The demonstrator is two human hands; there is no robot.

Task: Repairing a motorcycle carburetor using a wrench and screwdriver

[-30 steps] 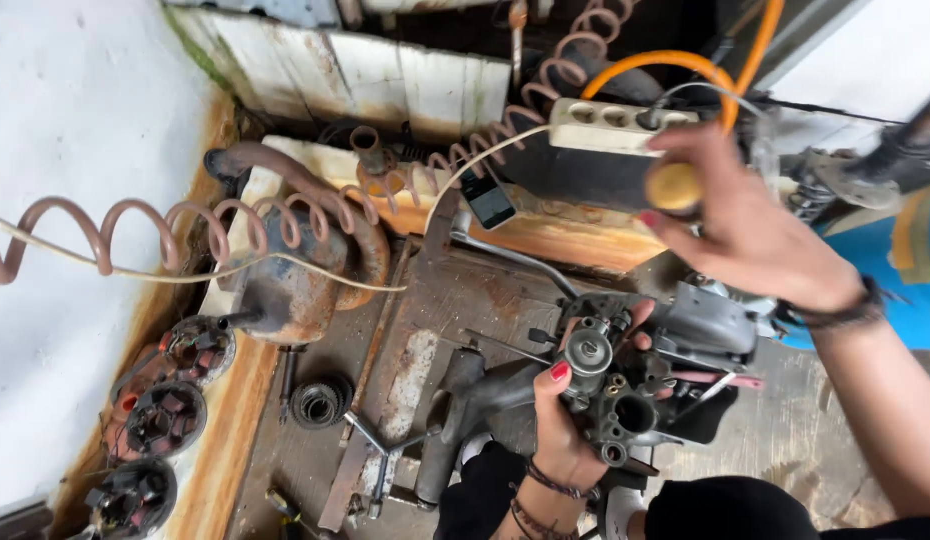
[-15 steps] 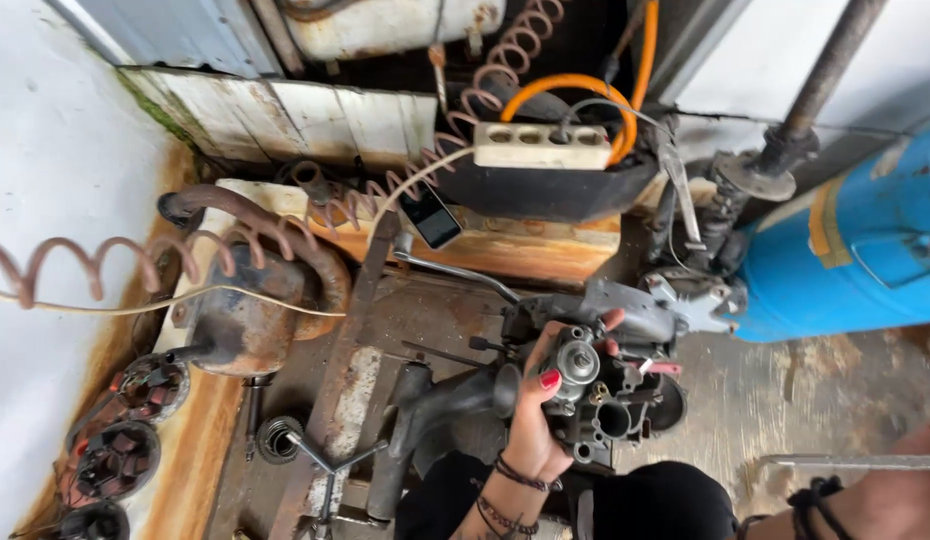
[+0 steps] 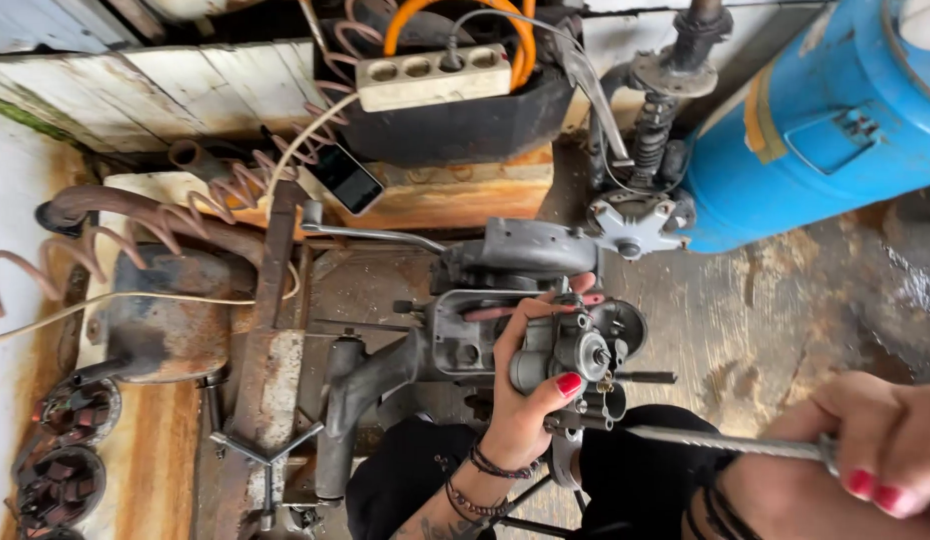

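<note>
From the rusty coiled hose and cross wrench at the left, past the phone, the left hand wraps its fingers around the grey carburettor, the right hand gripping a long metal rod before the blue tank.

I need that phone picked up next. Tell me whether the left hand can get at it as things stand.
Probably not right away. The left hand is wrapped around the carburetor. The phone lies face-up and uncovered on the wooden ledge beyond, so the path looks open once that hand lets go.
</note>
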